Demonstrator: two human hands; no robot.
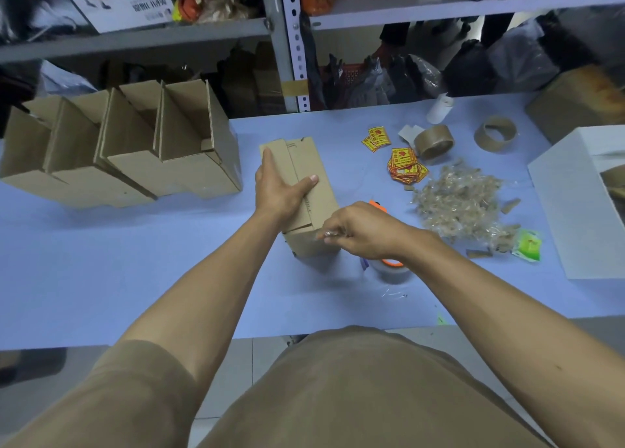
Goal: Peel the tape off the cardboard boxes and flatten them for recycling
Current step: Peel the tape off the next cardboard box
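Box (306, 190) mid-tabletop (135, 271), near end towards me | left hand (280, 187) spread flat on top, pinning it so it won't slide | right hand (363, 232) pinching clear tape (326, 233) at near flap, ready to peel | scrap heap (460, 204) waits right.

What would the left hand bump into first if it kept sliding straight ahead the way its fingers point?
Probably nothing soon: the left hand lies along the cardboard box, pointing toward the shelf rack; bare table lies between, though depth is unclear.
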